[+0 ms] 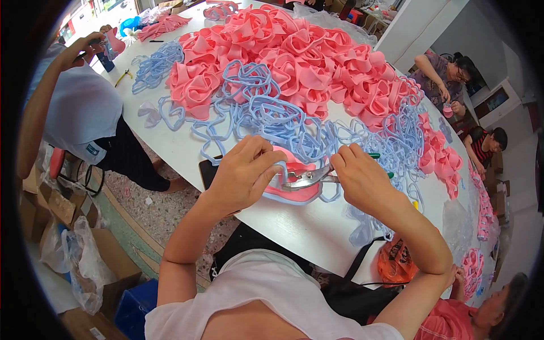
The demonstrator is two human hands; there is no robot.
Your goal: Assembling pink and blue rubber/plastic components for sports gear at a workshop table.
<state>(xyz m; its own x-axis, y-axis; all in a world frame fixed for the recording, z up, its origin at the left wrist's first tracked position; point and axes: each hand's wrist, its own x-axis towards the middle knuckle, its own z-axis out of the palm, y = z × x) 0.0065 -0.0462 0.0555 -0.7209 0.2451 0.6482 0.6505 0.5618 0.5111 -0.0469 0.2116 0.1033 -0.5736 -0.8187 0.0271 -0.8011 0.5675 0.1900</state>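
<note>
My left hand (242, 173) grips a pink rubbery piece with a pale blue rim (296, 192) and holds it down on the white table (175, 144). My right hand (362, 178) is closed on metal shears with green handles (309, 177). The blades point left over the pink piece, close to my left fingers. A tangle of pale blue strips (294, 127) lies just beyond both hands.
A large heap of pink pieces (306, 56) covers the far table. A dark phone (207, 170) lies at the near edge. Other people sit around: one at the left (79, 107), others at the right (445, 76). Cardboard boxes and plastic bags (79, 255) crowd the floor.
</note>
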